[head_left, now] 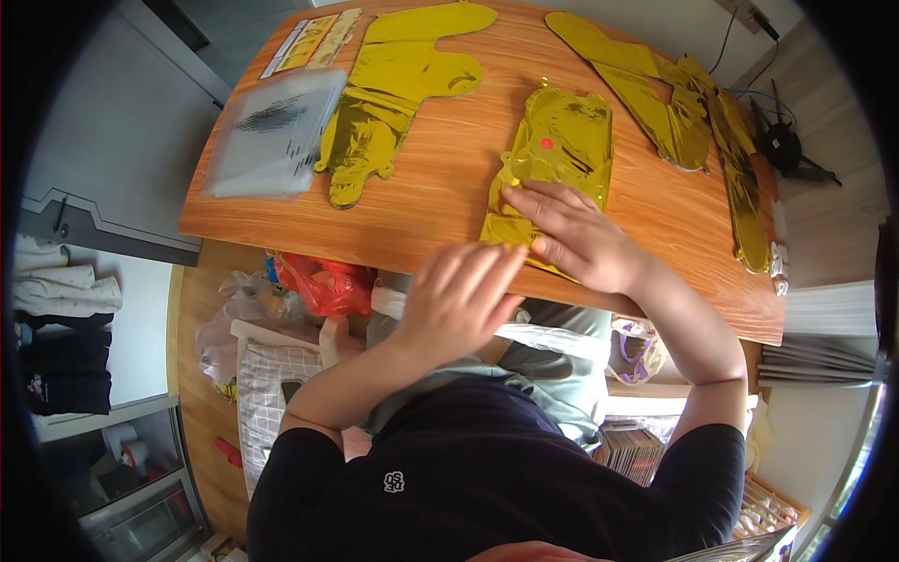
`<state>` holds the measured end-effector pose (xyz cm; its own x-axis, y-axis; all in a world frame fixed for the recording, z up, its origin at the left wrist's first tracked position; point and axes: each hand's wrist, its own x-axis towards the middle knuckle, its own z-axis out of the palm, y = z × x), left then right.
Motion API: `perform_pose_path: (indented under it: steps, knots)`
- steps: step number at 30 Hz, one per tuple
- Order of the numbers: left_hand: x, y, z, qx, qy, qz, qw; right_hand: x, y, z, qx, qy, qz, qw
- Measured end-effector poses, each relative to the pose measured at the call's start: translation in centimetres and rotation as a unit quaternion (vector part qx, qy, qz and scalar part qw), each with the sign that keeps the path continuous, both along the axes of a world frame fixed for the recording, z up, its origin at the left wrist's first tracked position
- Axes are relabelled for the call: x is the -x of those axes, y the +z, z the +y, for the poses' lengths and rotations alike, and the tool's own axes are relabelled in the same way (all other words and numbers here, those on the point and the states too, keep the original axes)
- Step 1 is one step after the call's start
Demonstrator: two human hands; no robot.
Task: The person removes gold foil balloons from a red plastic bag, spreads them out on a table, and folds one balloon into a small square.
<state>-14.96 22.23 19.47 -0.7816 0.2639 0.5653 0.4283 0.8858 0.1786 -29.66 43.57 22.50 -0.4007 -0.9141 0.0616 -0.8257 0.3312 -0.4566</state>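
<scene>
A flat gold foil balloon [567,140] with a small red dot lies folded near the front edge of the wooden table [449,159]. My right hand [585,234] rests on its near part, fingers stretched over the foil and thumb apart. At the balloon's near left edge, my left hand [464,300] touches the foil with its fingertips. Those fingers are extended side by side, with the thumb apart below them near the table edge. Part of the foil's near end is hidden under my hands.
Another flat gold foil balloon [398,70] lies to the left, beside a stack of clear plastic bags [272,131] and a printed card [309,42]. More gold foil balloons [646,84] spread along the right. A black device with cables [782,140] is beyond the right edge.
</scene>
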Motion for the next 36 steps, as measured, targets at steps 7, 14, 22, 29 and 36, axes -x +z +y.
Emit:
perform_pose_path:
  steps: [7,14,22,29,36]
  knots:
    - [1.5,-0.6,3.4,0.056,-0.06,-0.089,0.993,1.8,-0.7,0.8,0.251,-0.034,-0.386,0.887]
    - [1.8,-0.3,3.4,0.073,-0.072,-0.093,0.99,2.6,-2.1,1.3,0.382,-0.123,-0.504,0.765]
    - [2.0,-0.5,3.5,0.086,-0.081,-0.083,0.989,2.6,-1.7,1.8,0.381,-0.231,-0.317,0.837]
    - [1.9,-0.9,3.3,0.083,-0.076,-0.083,0.99,0.4,4.6,5.1,0.01,-0.274,0.028,0.961]
    - [2.0,-0.7,3.0,0.092,-0.075,-0.084,0.989,-1.2,2.3,5.6,0.062,-0.248,0.072,0.964]
